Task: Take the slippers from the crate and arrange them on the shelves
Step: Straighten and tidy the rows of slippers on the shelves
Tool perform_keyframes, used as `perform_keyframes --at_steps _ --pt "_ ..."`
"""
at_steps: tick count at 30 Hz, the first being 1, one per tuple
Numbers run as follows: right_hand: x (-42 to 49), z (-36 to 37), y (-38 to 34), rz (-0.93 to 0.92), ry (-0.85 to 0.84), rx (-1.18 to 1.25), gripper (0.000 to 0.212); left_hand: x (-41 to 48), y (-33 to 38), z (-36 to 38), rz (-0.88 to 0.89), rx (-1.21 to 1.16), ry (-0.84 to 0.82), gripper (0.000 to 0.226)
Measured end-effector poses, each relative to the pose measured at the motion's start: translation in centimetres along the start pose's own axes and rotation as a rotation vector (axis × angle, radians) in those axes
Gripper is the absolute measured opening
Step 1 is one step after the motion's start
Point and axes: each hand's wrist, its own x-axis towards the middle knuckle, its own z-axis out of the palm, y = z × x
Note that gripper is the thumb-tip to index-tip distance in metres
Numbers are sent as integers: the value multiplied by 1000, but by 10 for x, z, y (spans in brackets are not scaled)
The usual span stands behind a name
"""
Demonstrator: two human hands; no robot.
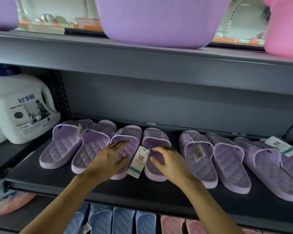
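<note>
Soft purple rubber slippers [227, 159] sit in a row on the dark grey shelf [91, 184]. The left hand [108, 157] lies flat, fingers straight, on one middle slipper [128, 134]. The right hand [170, 160] bends over the next slipper [156, 135]; I cannot tell if it grips.

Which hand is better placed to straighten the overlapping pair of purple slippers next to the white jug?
Left. The left hand rests on the slipper directly beside that overlapping pair. The right hand sits on the next slipper over and would likely have to cross the left arm.
</note>
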Motion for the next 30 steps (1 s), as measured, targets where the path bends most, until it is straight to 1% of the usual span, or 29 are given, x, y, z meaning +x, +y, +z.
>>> perform_keyframes --at_steps 2,4,6,8,10,11,12,13,14,16,19,22,23,24,26,27,28,30 --pt "6 10 -7 39 -4 11 33 0 -8 0 29 46 -46 72" --pt "9 18 -10 92 -7 21 34 -1 -14 0 72 84 -109 83" --pt "9 24 -12 128 8 44 37 -3 -19 0 126 126 -168 103" --pt "9 29 -13 142 16 27 45 -5 -25 1 161 192 -229 115" --pt "6 31 -18 140 32 -3 64 -8 -29 2 174 247 -293 119" --pt "4 33 -19 128 47 -16 74 -8 -27 1 181 255 -298 118" --pt "3 36 -19 113 63 -30 81 -8 -26 0 205 296 -285 113" --pt "2 36 -19 109 70 -41 82 -9 -26 1 194 338 -278 104" --pt "1 37 -19 113 65 -45 80 -9 -25 3 151 351 -295 95" --pt "1 35 -20 118 48 -28 69 -8 -23 7 115 300 -334 89" --pt "2 34 -22 126 50 9 63 -6 -19 9 118 326 -336 90" --pt "2 35 -20 146 78 61 64 -4 -13 8 106 373 -286 92" --pt "3 35 -18 167 69 86 65 -4 -11 7 88 380 -282 97" --pt "4 34 -16 194 53 117 63 -4 -9 9 83 335 -283 106" --pt "7 34 -12 229 16 170 49 -3 -9 15 99 215 -268 127" --pt "7 33 -12 223 6 176 43 -3 -9 17 84 191 -271 132" --pt "7 33 -11 207 6 173 42 -2 -7 18 83 203 -283 134" --pt "4 33 -12 175 18 154 52 1 -5 21 75 219 -293 136"
